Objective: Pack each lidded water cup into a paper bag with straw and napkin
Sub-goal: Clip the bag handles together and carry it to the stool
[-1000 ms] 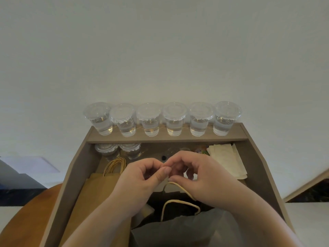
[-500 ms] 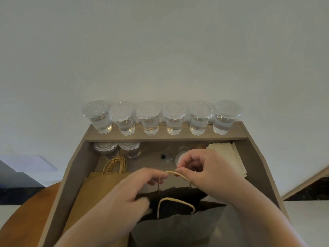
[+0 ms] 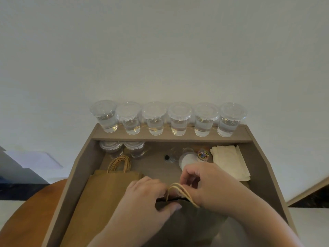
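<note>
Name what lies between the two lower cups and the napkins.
Head view: a black dot, a clear cup, a white disc and a jar of coloured clips.

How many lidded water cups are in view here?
8. Six lidded water cups stand in a row on the shelf; two more sit beneath it, back left of the tray. Any inside the dark bag would be hidden.

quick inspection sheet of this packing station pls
surface: grey tray on a round wooden table
job's things: six lidded cups on the tray's shelf, two cups below it; napkins; flat brown bags; dark bag; no straws seen
clutter: paper-clip jar, white disc
grips: left hand holds the dark bag's rim; right hand pinches its handles
cables: nothing seen
surroundings: plain white wall
</note>
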